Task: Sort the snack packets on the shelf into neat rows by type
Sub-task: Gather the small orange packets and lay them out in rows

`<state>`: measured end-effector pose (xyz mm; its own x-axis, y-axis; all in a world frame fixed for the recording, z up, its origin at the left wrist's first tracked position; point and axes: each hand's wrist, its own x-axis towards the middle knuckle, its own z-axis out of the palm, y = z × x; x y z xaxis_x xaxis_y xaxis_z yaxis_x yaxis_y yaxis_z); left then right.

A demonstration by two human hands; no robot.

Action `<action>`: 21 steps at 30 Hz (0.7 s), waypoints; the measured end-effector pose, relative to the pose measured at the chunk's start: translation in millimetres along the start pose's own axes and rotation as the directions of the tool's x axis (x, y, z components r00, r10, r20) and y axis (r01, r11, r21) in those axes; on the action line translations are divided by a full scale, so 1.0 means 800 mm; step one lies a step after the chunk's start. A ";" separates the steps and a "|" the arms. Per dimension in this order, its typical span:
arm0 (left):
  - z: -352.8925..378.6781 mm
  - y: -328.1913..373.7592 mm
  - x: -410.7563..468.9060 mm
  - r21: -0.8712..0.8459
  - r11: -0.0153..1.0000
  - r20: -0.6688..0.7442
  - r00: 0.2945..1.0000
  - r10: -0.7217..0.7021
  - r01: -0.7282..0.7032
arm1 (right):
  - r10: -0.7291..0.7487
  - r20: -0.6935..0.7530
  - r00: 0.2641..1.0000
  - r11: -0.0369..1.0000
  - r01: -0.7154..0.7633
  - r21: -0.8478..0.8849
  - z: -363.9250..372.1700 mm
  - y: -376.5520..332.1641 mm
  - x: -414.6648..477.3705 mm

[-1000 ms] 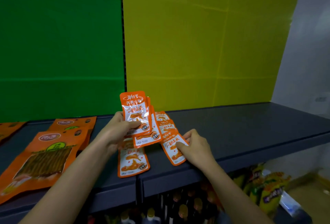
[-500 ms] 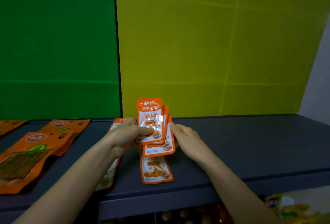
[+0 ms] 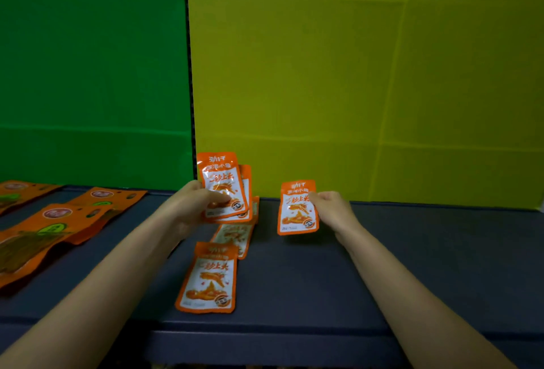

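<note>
Packets [image 3: 224,186] fanned; shelf [image 3: 441,251] rightward open.

Your left hand [image 3: 195,206] covers the lower left of the fanned orange-and-white snack packets [image 3: 225,186]. The large orange pouches [image 3: 44,239] run off the left edge, print blurred.

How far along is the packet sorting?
Done: large orange pouches lie grouped at the shelf's left. In hand: left hand holds a fan of small packets; right hand holds a single packet. Left: two loose small packets still lie crooked; no small-packet row yet.
</note>
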<state>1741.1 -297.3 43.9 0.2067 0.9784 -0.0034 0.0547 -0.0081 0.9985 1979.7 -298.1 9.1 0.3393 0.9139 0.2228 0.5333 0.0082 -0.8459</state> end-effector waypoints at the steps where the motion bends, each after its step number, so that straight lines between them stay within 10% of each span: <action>1: -0.002 0.000 -0.001 -0.004 1.000 -0.003 1.000 -0.009 0.009 | 0.021 0.007 1.000 0.999 -0.020 -0.036 0.002 0.009 0.009; 21: 0.035 -0.020 -0.005 0.048 0.992 0.098 0.988 -0.123 0.118 | 0.014 -0.062 0.998 0.817 -0.046 -0.575 0.021 0.042 0.067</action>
<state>1766.8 -307.1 26.7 0.2933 0.9470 -0.1313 0.1255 0.0980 0.9872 2002.3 -242.3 -15.4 0.3936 0.8872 0.2408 0.8652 -0.2690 -0.4231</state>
